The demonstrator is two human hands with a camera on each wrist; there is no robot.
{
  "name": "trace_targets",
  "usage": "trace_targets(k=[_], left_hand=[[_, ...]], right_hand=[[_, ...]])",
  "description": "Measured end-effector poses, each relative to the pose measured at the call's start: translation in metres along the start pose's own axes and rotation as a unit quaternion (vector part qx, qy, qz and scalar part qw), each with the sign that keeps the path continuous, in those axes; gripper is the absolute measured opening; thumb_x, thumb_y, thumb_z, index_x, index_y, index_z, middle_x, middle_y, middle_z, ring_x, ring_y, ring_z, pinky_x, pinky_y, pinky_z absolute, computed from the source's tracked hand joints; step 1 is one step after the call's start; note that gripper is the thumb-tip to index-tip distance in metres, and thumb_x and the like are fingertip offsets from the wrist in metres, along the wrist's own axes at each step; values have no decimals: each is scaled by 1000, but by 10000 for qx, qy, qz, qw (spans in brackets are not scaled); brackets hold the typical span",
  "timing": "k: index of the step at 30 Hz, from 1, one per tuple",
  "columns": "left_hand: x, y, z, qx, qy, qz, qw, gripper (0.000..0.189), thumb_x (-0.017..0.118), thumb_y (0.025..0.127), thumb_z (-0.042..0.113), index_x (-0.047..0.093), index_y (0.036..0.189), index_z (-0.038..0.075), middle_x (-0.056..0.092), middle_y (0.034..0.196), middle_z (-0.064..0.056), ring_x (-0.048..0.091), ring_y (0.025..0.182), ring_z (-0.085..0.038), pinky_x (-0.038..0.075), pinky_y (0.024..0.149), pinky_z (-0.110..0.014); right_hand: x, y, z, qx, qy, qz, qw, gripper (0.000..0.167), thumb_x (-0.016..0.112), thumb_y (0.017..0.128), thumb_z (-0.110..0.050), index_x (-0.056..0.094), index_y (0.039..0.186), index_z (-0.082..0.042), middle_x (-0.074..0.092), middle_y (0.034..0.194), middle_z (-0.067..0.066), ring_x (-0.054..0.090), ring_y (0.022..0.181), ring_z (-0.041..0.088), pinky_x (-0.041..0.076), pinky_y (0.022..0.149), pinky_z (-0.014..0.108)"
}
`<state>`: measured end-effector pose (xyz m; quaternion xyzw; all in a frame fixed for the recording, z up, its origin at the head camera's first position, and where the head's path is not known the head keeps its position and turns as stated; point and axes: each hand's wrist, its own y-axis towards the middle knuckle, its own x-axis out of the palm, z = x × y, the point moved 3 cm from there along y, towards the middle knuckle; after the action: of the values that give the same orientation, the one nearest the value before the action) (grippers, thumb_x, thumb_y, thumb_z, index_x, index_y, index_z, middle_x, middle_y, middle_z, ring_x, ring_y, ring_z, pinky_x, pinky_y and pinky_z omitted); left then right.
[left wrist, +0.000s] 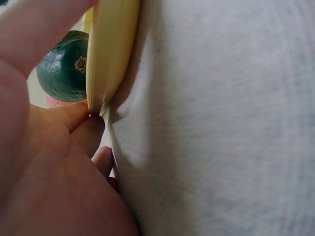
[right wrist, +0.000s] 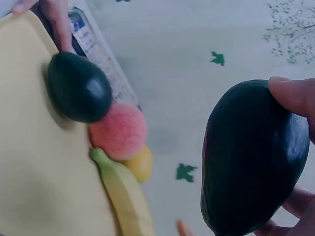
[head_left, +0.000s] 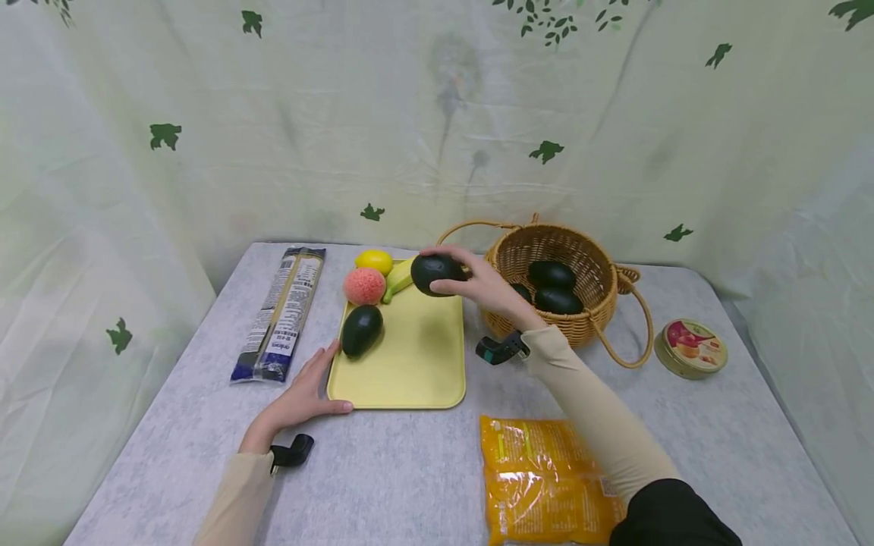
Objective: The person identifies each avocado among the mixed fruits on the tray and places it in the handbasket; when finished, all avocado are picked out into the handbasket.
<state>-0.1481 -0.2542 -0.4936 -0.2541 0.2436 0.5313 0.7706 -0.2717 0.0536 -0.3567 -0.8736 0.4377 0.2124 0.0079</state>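
Note:
My right hand (head_left: 493, 287) grips a dark green avocado (head_left: 437, 273) between thumb and fingers, raised over the back right of a yellow tray (head_left: 416, 364). At the tray's front left corner is my left hand (head_left: 300, 398), its fingers along the left side and its thumb at the front edge. Another avocado (head_left: 362, 331) lies on the tray close to the left fingers. Behind it are a pink peach (head_left: 364, 286), a yellow lemon (head_left: 373, 262) and a banana (head_left: 399, 280), the banana partly hidden behind the held avocado.
Right of the tray, a wicker basket (head_left: 595, 326) with looped handles contains several avocados (head_left: 551, 274). A round tin (head_left: 691, 347) stands farther right. An orange packet (head_left: 539, 478) lies in front, partly under the right forearm in view. A long noodle-like packet (head_left: 281, 315) lies at left.

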Motion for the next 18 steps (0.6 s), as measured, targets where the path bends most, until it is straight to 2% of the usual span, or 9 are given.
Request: trace_targets(k=[6,12,18], left_hand=[[0,0,-2,-61,-3,-17,10000,112,80,76,37,5,155,9,6,157,-23,-2,141,-44,7,104,-68],[0,-1,-2,-94,15,-23,10000,112,80,76,37,5,155,8,6,157,-23,-2,141,-44,7,105,-68],[0,-1,0,-64,-14,-14,10000,112,80,76,36,5,154,7,6,157,-23,-2,141,-44,7,104,-68]], right_hand=[[-40,-11,-10,-55,-115,243,9996,50,68,90,-17,52,137,-18,47,137,2,52,112,23,44,90,45],[-79,-22,-6,284,-597,410,9970,48,70,89,-24,54,134,-24,49,133,0,52,109,22,43,88,45],[-108,-28,6,456,-908,499,9936,49,71,88,-21,55,134,-20,49,134,1,46,117,25,36,95,49]])
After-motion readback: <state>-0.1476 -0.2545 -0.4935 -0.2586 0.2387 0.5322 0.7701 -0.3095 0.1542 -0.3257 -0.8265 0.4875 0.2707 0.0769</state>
